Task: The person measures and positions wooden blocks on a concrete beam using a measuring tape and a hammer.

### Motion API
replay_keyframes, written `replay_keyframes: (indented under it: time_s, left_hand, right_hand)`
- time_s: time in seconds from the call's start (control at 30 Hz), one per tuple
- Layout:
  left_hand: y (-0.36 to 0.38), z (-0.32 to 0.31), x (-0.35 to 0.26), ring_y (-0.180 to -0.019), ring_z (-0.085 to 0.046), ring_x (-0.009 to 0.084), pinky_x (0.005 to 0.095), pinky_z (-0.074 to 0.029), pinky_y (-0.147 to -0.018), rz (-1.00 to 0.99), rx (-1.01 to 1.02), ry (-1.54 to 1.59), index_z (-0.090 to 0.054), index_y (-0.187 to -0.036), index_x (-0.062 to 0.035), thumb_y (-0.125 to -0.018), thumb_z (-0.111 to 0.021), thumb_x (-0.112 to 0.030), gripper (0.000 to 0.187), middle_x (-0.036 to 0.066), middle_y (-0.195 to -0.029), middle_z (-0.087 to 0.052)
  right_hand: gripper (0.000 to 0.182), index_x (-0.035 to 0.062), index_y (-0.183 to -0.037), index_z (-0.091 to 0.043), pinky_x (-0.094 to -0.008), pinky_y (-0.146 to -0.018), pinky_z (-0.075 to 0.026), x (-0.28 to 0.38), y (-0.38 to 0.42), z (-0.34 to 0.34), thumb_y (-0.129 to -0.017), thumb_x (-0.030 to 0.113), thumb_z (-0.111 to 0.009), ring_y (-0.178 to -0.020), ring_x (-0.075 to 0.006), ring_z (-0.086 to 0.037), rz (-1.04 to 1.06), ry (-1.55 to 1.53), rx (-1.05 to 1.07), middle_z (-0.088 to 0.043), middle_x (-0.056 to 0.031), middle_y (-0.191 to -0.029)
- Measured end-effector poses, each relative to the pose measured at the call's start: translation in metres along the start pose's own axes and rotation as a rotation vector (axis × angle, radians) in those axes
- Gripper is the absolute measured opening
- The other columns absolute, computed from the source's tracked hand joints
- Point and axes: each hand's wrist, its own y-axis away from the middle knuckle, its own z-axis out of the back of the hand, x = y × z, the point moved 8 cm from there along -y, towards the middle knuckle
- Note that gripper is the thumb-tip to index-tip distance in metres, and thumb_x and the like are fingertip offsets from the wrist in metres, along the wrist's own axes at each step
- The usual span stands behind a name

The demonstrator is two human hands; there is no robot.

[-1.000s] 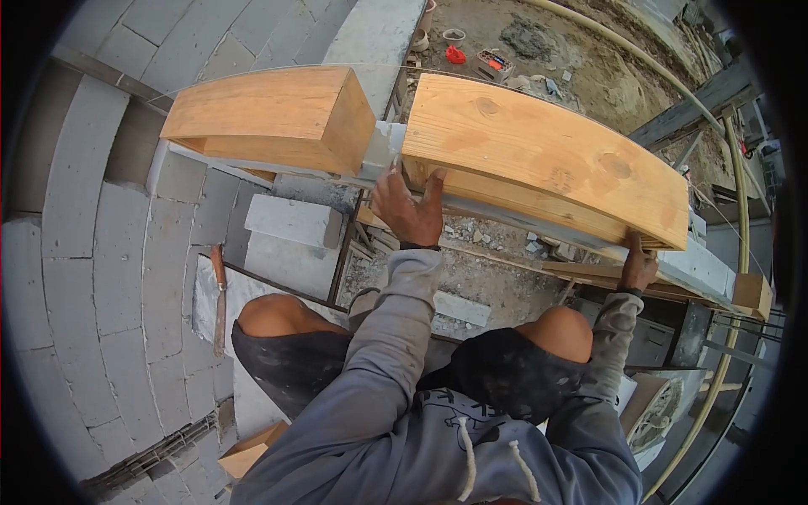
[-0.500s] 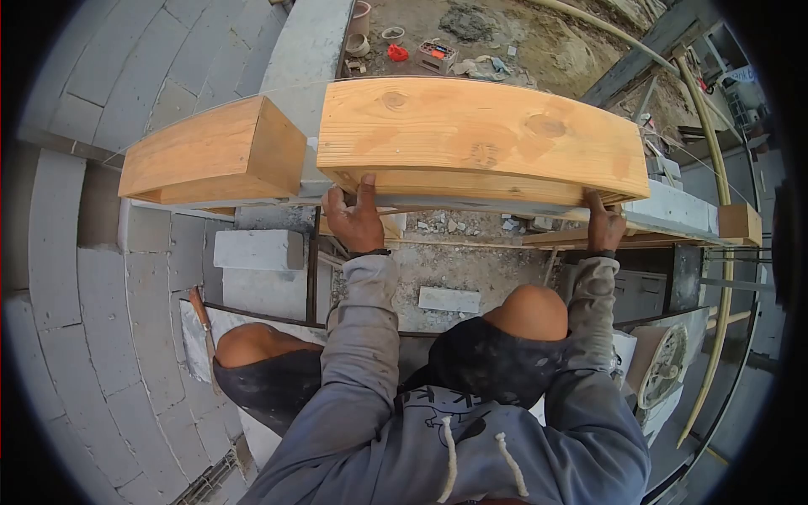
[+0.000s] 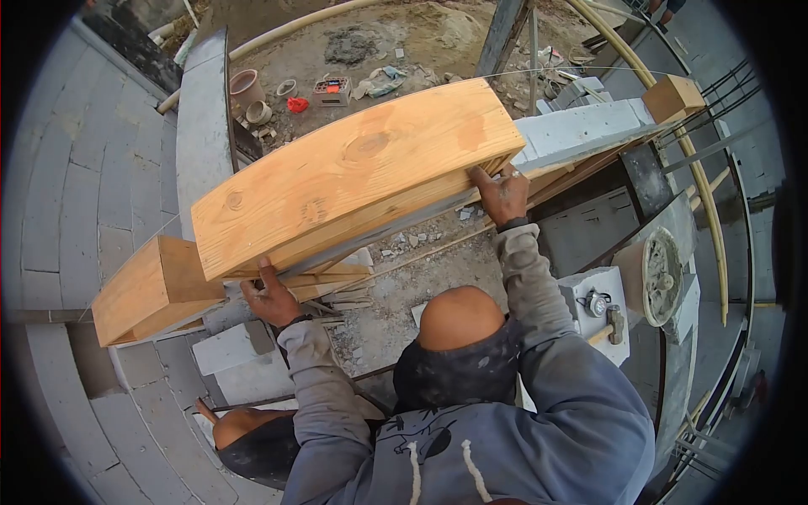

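Observation:
A long wooden box [image 3: 362, 160], open on the side toward me, sits on top of the pale block wall, slanting across the head view. Its near left end overlaps a second wooden box [image 3: 160, 286] in view. My left hand [image 3: 273, 301] is closed on the lower left edge, thumb up against the wood. Around the lower right corner wraps my right hand [image 3: 505, 195], its far fingers partly hidden by the box. A taut string [image 3: 581, 67] runs behind at the right.
Farther right on the wall stands a small wooden block [image 3: 673, 97]. A hammer [image 3: 615, 324] and a round metal item [image 3: 596, 303] lie on a pale block beside a bucket of grey mortar [image 3: 661, 278]. Below the wall is a rubble-strewn floor [image 3: 421, 261]. Buckets [image 3: 246, 87] stand beyond.
The view has turned to the right. The long box has shifted left along the wall, closing the gap to the left box, with both hands still on it.

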Motion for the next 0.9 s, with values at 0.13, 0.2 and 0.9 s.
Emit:
replay_keyframes:
  time_s: [0.13, 0.2, 0.9]
  left_hand:
    - [0.0, -0.001, 0.002, -0.077, -0.052, 0.0184, 0.029, -0.045, -0.07, -0.008, 0.022, 0.019, -0.052, -0.091, 0.0053, -0.086, -0.066, -0.03, 0.038, 0.012, -0.087, -0.058]
    - [-0.002, 0.0, 0.003, -0.076, -0.052, 0.0197, 0.0303, -0.045, -0.07, -0.042, 0.001, -0.037, -0.052, -0.09, 0.0059, -0.086, -0.066, -0.031, 0.04, 0.013, -0.085, -0.058]
    - [0.003, 0.007, -0.012, -0.071, -0.051, 0.0363, 0.0409, -0.042, -0.067, -0.124, -0.076, -0.321, -0.052, -0.086, 0.0083, -0.083, -0.067, -0.03, 0.041, 0.024, -0.08, -0.054]
  right_hand:
    - [0.033, -0.001, -0.092, -0.065, -0.0349, -0.066, -0.049, 0.004, 0.001, 0.002, -0.076, 0.028, -0.07, -0.073, -0.027, -0.066, -0.026, 0.019, 0.02, -0.068, -0.0168, -0.079]
    - [0.032, -0.0011, -0.092, -0.065, -0.0345, -0.065, -0.049, 0.001, 0.002, 0.002, -0.076, 0.026, -0.07, -0.072, -0.0259, -0.066, -0.014, 0.013, 0.006, -0.067, -0.0164, -0.078]
    - [0.033, -0.0108, -0.091, -0.061, -0.032, -0.069, -0.046, -0.007, 0.003, 0.0, -0.077, 0.018, -0.071, -0.076, -0.0197, -0.062, -0.003, 0.044, -0.073, -0.067, -0.0202, -0.084]
